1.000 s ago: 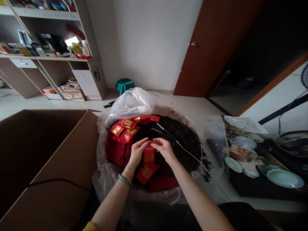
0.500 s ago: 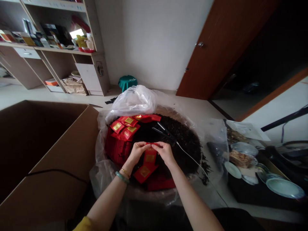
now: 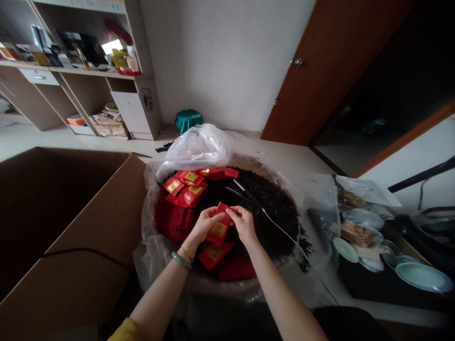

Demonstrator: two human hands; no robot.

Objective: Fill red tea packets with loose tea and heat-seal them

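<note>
My left hand (image 3: 206, 222) is closed on the left edge of a red packet (image 3: 218, 229) with a gold label. Thumb and fingers of my right hand (image 3: 242, 221) pinch the same packet near its top right. Below it another red packet (image 3: 214, 255) lies at a slant. A black sealing tool (image 3: 245, 195) that looks like a hair straightener rests with parted jaws on dark loose leaves (image 3: 273, 203), its white cord (image 3: 284, 230) trailing right. To the left are several gold-labelled packets (image 3: 192, 193) on a row of stacked red packets (image 3: 173, 217).
A clear plastic bag (image 3: 202, 147) lines the round container of leaves. On the left stands an open cardboard box (image 3: 88, 237). Dishes and a plate (image 3: 423, 277) sit on a dark surface at right. Behind are a shelf unit (image 3: 147, 99), a green-covered bin (image 3: 188, 121) and a brown door (image 3: 313, 71).
The packet in my hands has tilted, its top now leaning left of my right hand. My right hand has shifted slightly right along its top, and my left grips its side.
</note>
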